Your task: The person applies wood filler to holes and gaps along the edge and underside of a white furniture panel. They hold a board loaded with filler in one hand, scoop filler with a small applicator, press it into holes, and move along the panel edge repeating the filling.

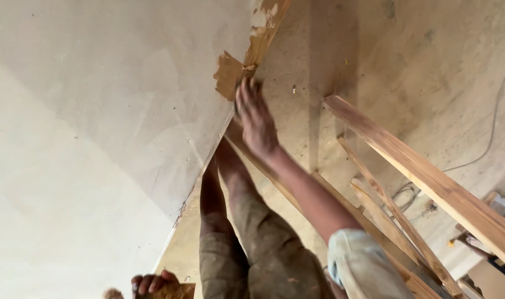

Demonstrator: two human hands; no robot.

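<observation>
Head view: right hand [256, 119] fingers flat on cardboard scrap [228, 75]; left hand [151, 284] half cut off, grip unclear.

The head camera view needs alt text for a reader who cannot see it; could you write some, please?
Looking down a plastered wall, the person's right hand presses brown material at the wall's corner edge. Their left hand grips a brown board at the bottom. A wooden ladder leans beside their legs.
</observation>
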